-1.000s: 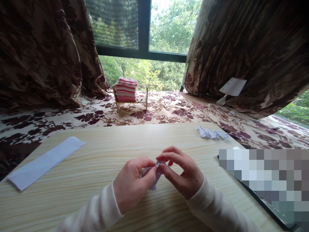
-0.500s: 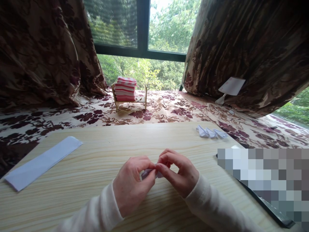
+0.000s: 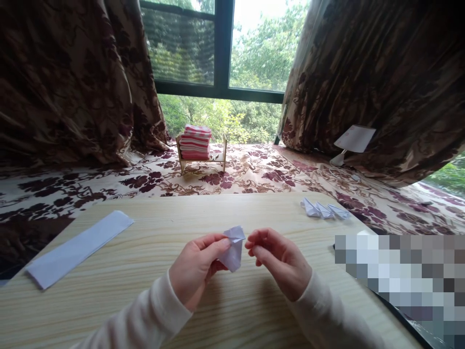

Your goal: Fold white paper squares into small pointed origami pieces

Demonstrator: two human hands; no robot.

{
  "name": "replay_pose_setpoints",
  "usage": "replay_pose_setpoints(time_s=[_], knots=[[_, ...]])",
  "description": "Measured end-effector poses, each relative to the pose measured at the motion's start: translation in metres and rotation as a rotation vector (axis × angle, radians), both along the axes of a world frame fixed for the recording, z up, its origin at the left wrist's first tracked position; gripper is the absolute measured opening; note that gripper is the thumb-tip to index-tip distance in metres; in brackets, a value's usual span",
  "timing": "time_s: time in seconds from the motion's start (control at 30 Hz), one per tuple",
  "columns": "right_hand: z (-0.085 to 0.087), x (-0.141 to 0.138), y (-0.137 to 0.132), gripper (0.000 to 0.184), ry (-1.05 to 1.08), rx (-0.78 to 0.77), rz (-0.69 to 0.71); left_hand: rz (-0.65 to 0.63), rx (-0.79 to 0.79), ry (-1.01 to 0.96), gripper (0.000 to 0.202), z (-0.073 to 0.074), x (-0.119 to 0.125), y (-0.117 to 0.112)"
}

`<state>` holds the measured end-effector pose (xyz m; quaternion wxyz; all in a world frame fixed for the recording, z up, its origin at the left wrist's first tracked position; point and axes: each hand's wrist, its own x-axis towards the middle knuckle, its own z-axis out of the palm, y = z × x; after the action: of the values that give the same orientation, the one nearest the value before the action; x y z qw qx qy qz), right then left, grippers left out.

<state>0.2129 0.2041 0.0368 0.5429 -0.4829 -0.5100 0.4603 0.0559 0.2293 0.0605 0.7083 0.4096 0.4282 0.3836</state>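
Observation:
A small folded piece of white paper (image 3: 233, 252) is pinched between the thumb and fingers of my left hand (image 3: 198, 264), above the middle of the wooden table (image 3: 174, 310). Creases and a flap show near its top. Just to its right is my right hand (image 3: 281, 261), apart from the paper, its fingers curled but parted with nothing between them. Several folded white paper pieces (image 3: 323, 209) sit in a row at the table's far right. A long folded strip of white paper (image 3: 80, 249) lies flat on the left side.
A device with a dark edge (image 3: 395, 310) and blurred surface is at the right. Behind the table, a small wooden stand (image 3: 202, 164) holds pink-and-white striped folded cloths (image 3: 196, 142). A white lamp (image 3: 354, 139) stands by the curtain (image 3: 363, 72) on flowered fabric.
My right hand has let go of the paper and moved right. My left hand has turned the paper so that more of it shows. The whole view has shifted slightly.

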Motion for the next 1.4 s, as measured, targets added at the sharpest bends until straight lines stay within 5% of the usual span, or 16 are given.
replay_pose_setpoints(time_s=[0.23, 0.47, 0.67, 0.87, 1.17, 1.4], knots=[[0.007, -0.007, -0.005, 0.020, 0.100, -0.109, 0.248, 0.118, -0.221, -0.189, 0.008, 0.004, 0.000, 0.001], [0.006, -0.012, -0.005, 0.025, 0.175, -0.124, 0.096, 0.127, -0.207, -0.181, 0.008, 0.003, 0.001, 0.001], [0.008, -0.012, -0.008, 0.013, -0.106, 0.140, -0.135, 0.184, -0.191, -0.101, 0.008, 0.000, 0.002, 0.002], [0.002, -0.011, -0.006, 0.009, -0.253, 0.269, -0.077, 0.096, -0.179, -0.129, 0.015, 0.002, 0.004, -0.002], [-0.002, -0.015, -0.007, 0.008, -0.088, 0.167, -0.019, -0.018, -0.193, -0.127, 0.017, -0.004, 0.005, -0.007], [0.012, 0.006, -0.005, 0.006, -0.317, 0.202, 0.003, 0.066, 0.217, 0.224, 0.010, -0.005, -0.001, -0.001]])
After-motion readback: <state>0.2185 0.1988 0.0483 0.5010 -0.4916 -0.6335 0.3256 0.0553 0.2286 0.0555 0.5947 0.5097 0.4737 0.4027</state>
